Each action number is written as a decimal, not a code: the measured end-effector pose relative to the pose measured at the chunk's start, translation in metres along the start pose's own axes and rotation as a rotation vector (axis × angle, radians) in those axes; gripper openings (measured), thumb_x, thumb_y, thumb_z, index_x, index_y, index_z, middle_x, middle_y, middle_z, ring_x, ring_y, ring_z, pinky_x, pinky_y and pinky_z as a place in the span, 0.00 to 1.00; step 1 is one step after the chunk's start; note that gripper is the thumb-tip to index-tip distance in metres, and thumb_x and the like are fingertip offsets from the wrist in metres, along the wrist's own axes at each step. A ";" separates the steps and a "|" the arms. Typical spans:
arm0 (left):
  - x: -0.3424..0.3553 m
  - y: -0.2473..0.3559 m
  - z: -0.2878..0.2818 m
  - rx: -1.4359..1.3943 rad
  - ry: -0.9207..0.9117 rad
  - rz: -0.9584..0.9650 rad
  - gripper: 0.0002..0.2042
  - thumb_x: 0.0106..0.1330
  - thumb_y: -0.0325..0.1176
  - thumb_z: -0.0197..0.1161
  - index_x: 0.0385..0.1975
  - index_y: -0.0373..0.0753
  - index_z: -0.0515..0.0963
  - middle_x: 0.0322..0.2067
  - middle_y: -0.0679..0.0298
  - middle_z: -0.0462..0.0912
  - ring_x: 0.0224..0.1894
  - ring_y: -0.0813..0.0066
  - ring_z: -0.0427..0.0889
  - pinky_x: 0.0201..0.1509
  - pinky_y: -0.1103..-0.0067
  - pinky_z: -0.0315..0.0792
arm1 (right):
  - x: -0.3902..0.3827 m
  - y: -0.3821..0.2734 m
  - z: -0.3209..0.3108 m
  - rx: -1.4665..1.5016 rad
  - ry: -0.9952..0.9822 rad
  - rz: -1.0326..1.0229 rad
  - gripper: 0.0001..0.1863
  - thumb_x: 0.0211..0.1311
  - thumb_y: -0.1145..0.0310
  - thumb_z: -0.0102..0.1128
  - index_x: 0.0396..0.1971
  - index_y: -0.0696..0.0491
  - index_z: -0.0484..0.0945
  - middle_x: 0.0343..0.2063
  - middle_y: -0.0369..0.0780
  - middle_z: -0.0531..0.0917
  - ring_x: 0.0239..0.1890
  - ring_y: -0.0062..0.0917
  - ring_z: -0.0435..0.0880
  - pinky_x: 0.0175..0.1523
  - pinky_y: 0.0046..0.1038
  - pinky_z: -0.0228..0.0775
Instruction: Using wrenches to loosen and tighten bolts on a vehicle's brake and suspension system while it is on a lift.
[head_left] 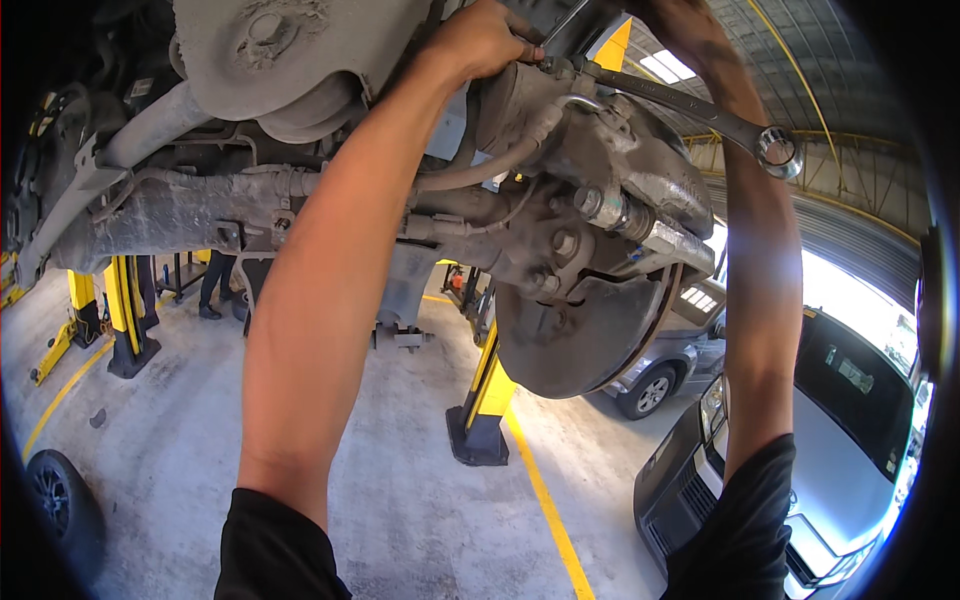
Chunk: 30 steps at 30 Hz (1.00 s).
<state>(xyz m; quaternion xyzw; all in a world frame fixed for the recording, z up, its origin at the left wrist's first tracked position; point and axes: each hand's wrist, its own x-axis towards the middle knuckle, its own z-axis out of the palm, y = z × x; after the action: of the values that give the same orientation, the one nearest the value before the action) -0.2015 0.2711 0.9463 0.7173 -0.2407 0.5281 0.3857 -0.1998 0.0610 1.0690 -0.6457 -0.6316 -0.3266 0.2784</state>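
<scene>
I am under a raised vehicle's wheel assembly, with both arms reaching to the top of the view. My left hand (pixel 490 40) has its fingers curled at a metal fitting beside a thin shaft; what they hold is unclear. My right hand (pixel 675 25) is high at the right, its fingers cut off or hidden. A long combination wrench (pixel 690 100) lies across the upper right, its ring end over my right forearm and its other end at the fitting. Below are the brake caliper (pixel 680 200), a rubber hose (pixel 450 178) and the brake disc (pixel 560 350).
Yellow lift posts (pixel 128 305) stand behind, near a person's dark-trousered legs (pixel 215 280). A loose wheel (pixel 60 510) is at lower left. A silver van (pixel 850 440) is close at lower right, another grey vehicle (pixel 660 350) behind the disc. The vehicle's underside (pixel 160 220) fills the upper left.
</scene>
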 end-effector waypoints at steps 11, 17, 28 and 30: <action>0.035 -0.030 0.014 -0.117 -0.133 -0.065 0.33 0.49 0.48 0.82 0.47 0.27 0.82 0.54 0.41 0.80 0.59 0.52 0.78 0.61 0.65 0.72 | 0.041 0.056 -0.002 -0.414 0.000 0.068 0.14 0.73 0.68 0.56 0.42 0.66 0.81 0.32 0.44 0.86 0.31 0.27 0.84 0.38 0.28 0.80; 0.060 -0.040 0.030 -0.184 -0.117 -0.048 0.35 0.43 0.50 0.84 0.45 0.26 0.83 0.54 0.42 0.81 0.58 0.52 0.79 0.62 0.67 0.71 | 0.050 0.073 -0.020 -0.046 0.097 0.435 0.13 0.72 0.67 0.57 0.41 0.63 0.82 0.32 0.42 0.86 0.28 0.24 0.82 0.37 0.26 0.78; 0.014 -0.018 0.017 -0.311 -0.160 0.100 0.23 0.50 0.39 0.81 0.45 0.37 0.87 0.48 0.51 0.86 0.52 0.61 0.81 0.60 0.70 0.71 | -0.041 -0.025 -0.025 -0.270 -0.262 -0.130 0.15 0.53 0.71 0.77 0.37 0.62 0.84 0.34 0.41 0.87 0.40 0.27 0.84 0.49 0.29 0.74; 0.034 -0.044 0.022 -0.281 -0.102 0.166 0.23 0.49 0.41 0.81 0.45 0.39 0.87 0.46 0.53 0.87 0.50 0.62 0.82 0.59 0.71 0.72 | -0.029 -0.034 -0.014 -0.323 -0.291 -0.138 0.14 0.52 0.70 0.78 0.37 0.60 0.84 0.33 0.40 0.87 0.39 0.26 0.84 0.48 0.27 0.73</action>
<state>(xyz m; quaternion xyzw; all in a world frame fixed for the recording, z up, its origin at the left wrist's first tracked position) -0.1447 0.2811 0.9616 0.6598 -0.3899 0.4820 0.4247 -0.2341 0.0332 1.0535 -0.6775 -0.6472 -0.3452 0.0545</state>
